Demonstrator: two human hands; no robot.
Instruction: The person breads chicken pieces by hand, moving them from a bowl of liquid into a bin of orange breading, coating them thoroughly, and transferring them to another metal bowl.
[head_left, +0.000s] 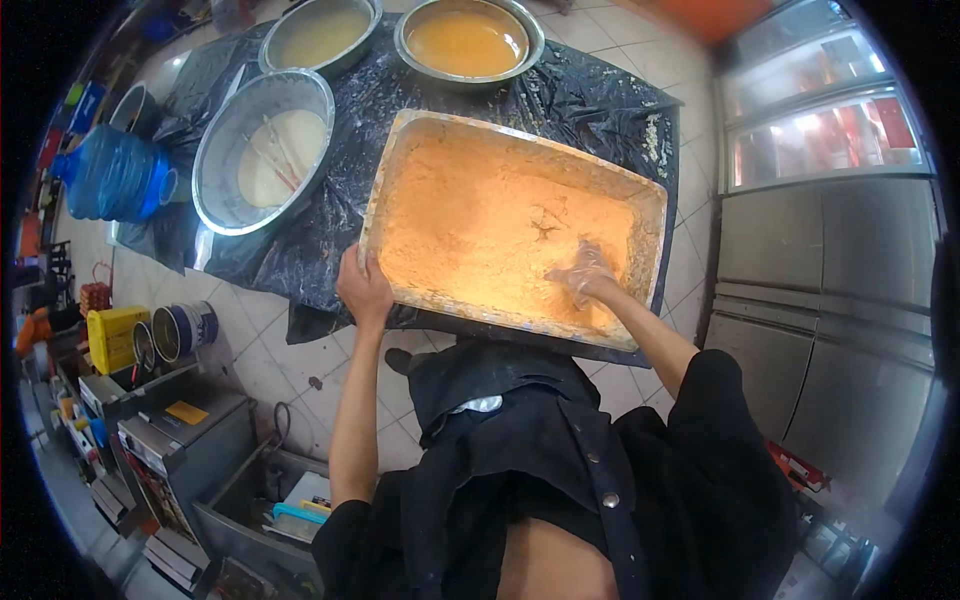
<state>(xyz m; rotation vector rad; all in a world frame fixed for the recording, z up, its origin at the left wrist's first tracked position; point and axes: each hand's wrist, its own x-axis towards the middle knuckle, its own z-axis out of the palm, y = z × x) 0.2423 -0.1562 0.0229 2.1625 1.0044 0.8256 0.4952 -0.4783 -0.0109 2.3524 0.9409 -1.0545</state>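
Note:
A large rectangular tub (390, 124) sits tilted across the near part of the table, its rim and walls crusted with residue. Orange, crumbly breading (472, 217) covers its floor. My left hand (365, 291), bare, grips the tub's near left corner with the thumb over the rim. Inside the tub, at the right, my right hand (587, 271) wears a clear plastic glove. Its fingers are spread and press against the breading; no item shows in them. Just beyond this hand, a rough cracked patch (550, 215) breaks the breading's surface.
Black plastic sheeting (352, 127) covers the table. On it stand a metal bowl of pale batter (277, 161) with tongs (281, 165), a bowl of orange liquid (469, 43) and another bowl (322, 34). A blue water jug (112, 174) lies left; a steel refrigerator (817, 262) stands right.

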